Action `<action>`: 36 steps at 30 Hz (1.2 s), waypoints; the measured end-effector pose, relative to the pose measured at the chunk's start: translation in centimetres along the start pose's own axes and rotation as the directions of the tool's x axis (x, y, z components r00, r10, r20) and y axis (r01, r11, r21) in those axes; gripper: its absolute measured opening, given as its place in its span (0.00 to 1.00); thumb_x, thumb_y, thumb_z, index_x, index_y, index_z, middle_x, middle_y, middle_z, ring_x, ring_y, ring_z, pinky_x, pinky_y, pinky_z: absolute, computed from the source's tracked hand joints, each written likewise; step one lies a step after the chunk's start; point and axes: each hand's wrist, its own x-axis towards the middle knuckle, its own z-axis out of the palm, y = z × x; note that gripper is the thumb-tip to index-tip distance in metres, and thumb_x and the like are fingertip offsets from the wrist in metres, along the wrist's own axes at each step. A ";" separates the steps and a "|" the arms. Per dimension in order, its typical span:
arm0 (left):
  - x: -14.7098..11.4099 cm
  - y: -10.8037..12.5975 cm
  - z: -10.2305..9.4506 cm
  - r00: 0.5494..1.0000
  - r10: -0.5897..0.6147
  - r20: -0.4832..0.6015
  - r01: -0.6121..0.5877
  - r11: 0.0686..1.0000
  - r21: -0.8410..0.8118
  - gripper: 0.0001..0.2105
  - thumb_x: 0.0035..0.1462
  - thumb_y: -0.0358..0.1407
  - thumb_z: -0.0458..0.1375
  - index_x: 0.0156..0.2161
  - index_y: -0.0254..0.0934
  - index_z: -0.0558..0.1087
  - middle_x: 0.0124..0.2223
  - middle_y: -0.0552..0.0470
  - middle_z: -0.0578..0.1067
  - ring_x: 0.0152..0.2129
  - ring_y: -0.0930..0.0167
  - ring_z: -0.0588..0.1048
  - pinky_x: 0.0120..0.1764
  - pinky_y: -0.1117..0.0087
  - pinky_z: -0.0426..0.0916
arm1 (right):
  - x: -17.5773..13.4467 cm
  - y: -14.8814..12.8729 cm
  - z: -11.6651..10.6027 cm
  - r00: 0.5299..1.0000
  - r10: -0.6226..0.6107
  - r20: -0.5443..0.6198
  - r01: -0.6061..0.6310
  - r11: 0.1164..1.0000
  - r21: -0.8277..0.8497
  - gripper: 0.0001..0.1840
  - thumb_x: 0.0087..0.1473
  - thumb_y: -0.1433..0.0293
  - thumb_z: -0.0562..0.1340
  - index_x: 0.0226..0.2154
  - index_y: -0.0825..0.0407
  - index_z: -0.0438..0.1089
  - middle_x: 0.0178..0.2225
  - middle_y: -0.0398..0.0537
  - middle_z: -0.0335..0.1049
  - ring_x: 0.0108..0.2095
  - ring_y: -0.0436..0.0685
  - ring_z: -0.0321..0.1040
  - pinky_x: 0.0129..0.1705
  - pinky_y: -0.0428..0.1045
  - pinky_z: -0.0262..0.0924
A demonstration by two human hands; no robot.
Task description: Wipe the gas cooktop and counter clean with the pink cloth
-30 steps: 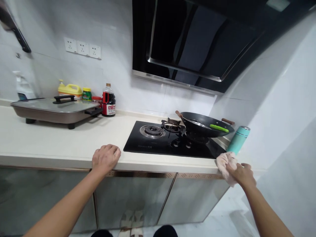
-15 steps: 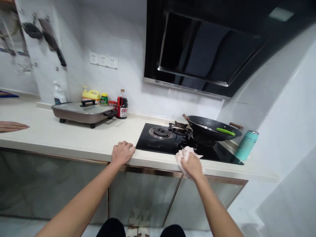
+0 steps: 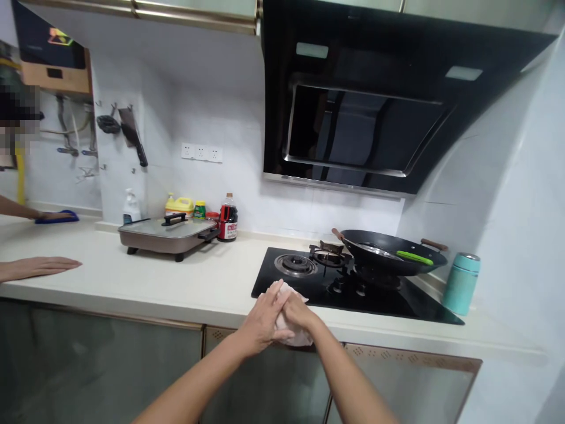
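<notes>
A crumpled white cloth is between my hands at the front edge of the black gas hob. My right hand is closed on it from the right. From the left, my left hand meets the cloth, its thumb and fingers around the near side and its fingertips close to my right hand. Part of the cloth is hidden by my fingers. A black wok with wooden handles sits tilted on the right burner, and a bright green handle lies across its rim.
A turquoise flask stands right of the hob. Left are an electric pan with a glass lid, a sauce bottle and a spray bottle. Another person's hand rests on the counter; their other hand holds a blue cloth. The range hood hangs above.
My left hand has left the counter edge and come right to the cloth. My right hand has brought the cloth left to meet it. The view has tipped upward.
</notes>
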 end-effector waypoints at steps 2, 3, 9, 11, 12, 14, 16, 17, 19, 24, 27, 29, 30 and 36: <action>0.9 0.4 -0.1 0.995 -0.039 0.097 0.037 0.999 0.020 0.50 0.56 0.53 0.67 0.75 0.50 0.45 0.74 0.39 0.54 0.69 0.52 0.57 0.67 0.47 0.58 | -0.8 1.9 -1.4 1.000 -0.030 0.000 0.030 0.999 0.035 0.24 0.69 0.67 0.46 0.54 0.49 0.74 0.55 0.49 0.74 0.56 0.55 0.68 0.60 0.50 0.60; 1.4 0.7 -0.2 0.990 -0.058 0.131 0.052 0.998 0.046 0.49 0.55 0.51 0.68 0.75 0.51 0.46 0.73 0.39 0.58 0.68 0.52 0.60 0.65 0.48 0.59 | -1.6 3.2 -2.1 0.999 -0.026 -0.020 0.027 0.998 0.049 0.25 0.69 0.66 0.45 0.53 0.50 0.75 0.57 0.51 0.73 0.57 0.56 0.67 0.61 0.51 0.59; 3.6 2.6 -0.1 0.956 -0.200 0.214 0.147 0.960 0.238 0.46 0.39 0.54 0.75 0.65 0.53 0.67 0.68 0.39 0.63 0.63 0.42 0.62 0.61 0.36 0.57 | -10.2 15.5 -4.6 0.947 0.164 -0.275 -0.232 0.943 -0.238 0.29 0.62 0.54 0.58 0.58 0.53 0.72 0.66 0.62 0.60 0.67 0.67 0.55 0.69 0.61 0.48; 4.1 3.4 0.6 0.946 -0.227 0.232 0.172 0.956 0.236 0.45 0.39 0.56 0.74 0.64 0.52 0.69 0.69 0.39 0.60 0.65 0.38 0.56 0.61 0.33 0.54 | -12.9 19.6 -4.7 0.921 0.258 -0.292 -0.360 0.851 -0.382 0.38 0.57 0.49 0.62 0.63 0.53 0.68 0.67 0.65 0.57 0.69 0.73 0.52 0.68 0.66 0.48; 4.3 4.0 1.1 0.945 -0.229 0.235 0.176 0.958 0.227 0.43 0.41 0.56 0.73 0.63 0.51 0.70 0.68 0.39 0.61 0.65 0.38 0.56 0.61 0.34 0.55 | -13.8 21.3 -4.5 0.921 0.270 -0.282 -0.373 0.820 -0.434 0.41 0.56 0.48 0.63 0.66 0.50 0.64 0.69 0.63 0.56 0.69 0.74 0.51 0.68 0.67 0.47; 5.0 5.6 2.6 0.954 -0.200 0.225 0.155 0.967 0.200 0.37 0.46 0.57 0.70 0.60 0.48 0.73 0.65 0.39 0.64 0.63 0.40 0.59 0.61 0.37 0.57 | -14.8 23.6 -4.1 0.918 0.293 -0.269 -0.393 0.771 -0.501 0.47 0.53 0.45 0.63 0.69 0.49 0.59 0.70 0.62 0.53 0.70 0.76 0.50 0.68 0.68 0.47; 5.9 7.5 4.4 0.970 -0.126 0.209 0.092 0.982 0.167 0.34 0.49 0.60 0.66 0.59 0.47 0.74 0.64 0.39 0.65 0.61 0.42 0.61 0.60 0.38 0.57 | -14.9 24.8 -3.4 0.920 0.290 -0.265 -0.390 0.746 -0.540 0.51 0.51 0.44 0.63 0.70 0.52 0.57 0.71 0.64 0.51 0.69 0.78 0.49 0.67 0.68 0.48; 6.4 8.5 5.4 0.975 -0.089 0.203 0.058 0.987 0.152 0.34 0.50 0.60 0.65 0.60 0.48 0.73 0.64 0.39 0.64 0.61 0.43 0.61 0.59 0.38 0.57 | -14.8 25.2 -3.0 0.921 0.281 -0.270 -0.387 0.739 -0.552 0.52 0.51 0.44 0.63 0.70 0.53 0.56 0.71 0.65 0.51 0.69 0.79 0.49 0.67 0.67 0.49; 7.6 10.2 7.1 0.981 -0.041 0.191 0.014 0.990 0.138 0.32 0.53 0.60 0.63 0.59 0.49 0.73 0.65 0.40 0.63 0.60 0.43 0.60 0.57 0.39 0.59 | -14.6 25.9 -2.4 0.929 0.243 -0.278 -0.363 0.739 -0.568 0.51 0.50 0.44 0.62 0.69 0.52 0.56 0.70 0.66 0.52 0.69 0.79 0.50 0.67 0.68 0.50; 8.9 10.9 8.6 0.978 -0.037 0.205 -0.002 0.982 0.191 0.28 0.54 0.59 0.62 0.56 0.47 0.76 0.59 0.41 0.68 0.57 0.46 0.62 0.54 0.45 0.63 | -14.9 28.3 -1.6 0.932 0.143 -0.333 -0.319 0.760 -0.566 0.50 0.49 0.45 0.58 0.68 0.55 0.58 0.69 0.69 0.54 0.67 0.79 0.54 0.63 0.68 0.56; 7.4 9.1 7.4 0.981 -0.054 0.187 0.008 0.971 0.240 0.30 0.53 0.61 0.62 0.57 0.49 0.75 0.57 0.43 0.69 0.56 0.49 0.64 0.52 0.49 0.65 | -15.2 29.2 -1.5 0.930 0.050 -0.365 -0.262 0.785 -0.562 0.47 0.52 0.45 0.54 0.67 0.54 0.59 0.67 0.69 0.58 0.65 0.79 0.57 0.58 0.69 0.61; 5.7 7.2 6.1 0.987 -0.070 0.142 0.032 0.966 0.255 0.31 0.52 0.62 0.63 0.56 0.49 0.75 0.55 0.43 0.70 0.53 0.51 0.65 0.51 0.52 0.66 | -15.3 29.4 -1.4 0.926 -0.008 -0.379 -0.227 0.787 -0.573 0.46 0.54 0.45 0.53 0.66 0.55 0.61 0.66 0.70 0.59 0.63 0.80 0.59 0.56 0.69 0.63; 4.7 6.0 5.4 0.991 -0.078 0.105 0.048 0.963 0.264 0.31 0.51 0.62 0.63 0.56 0.48 0.75 0.54 0.43 0.71 0.52 0.52 0.66 0.50 0.53 0.66 | -15.4 29.4 -1.4 0.923 -0.030 -0.383 -0.216 0.783 -0.583 0.45 0.55 0.45 0.53 0.66 0.56 0.62 0.65 0.70 0.60 0.62 0.80 0.60 0.55 0.69 0.63; -2.1 -2.5 0.4 0.990 -0.128 -0.052 0.138 0.931 0.337 0.31 0.49 0.57 0.67 0.57 0.49 0.75 0.56 0.44 0.71 0.51 0.56 0.68 0.49 0.56 0.67 | -15.6 29.2 -1.3 0.914 -0.096 -0.395 -0.187 0.763 -0.618 0.41 0.57 0.48 0.52 0.64 0.57 0.64 0.64 0.71 0.61 0.60 0.80 0.62 0.55 0.69 0.64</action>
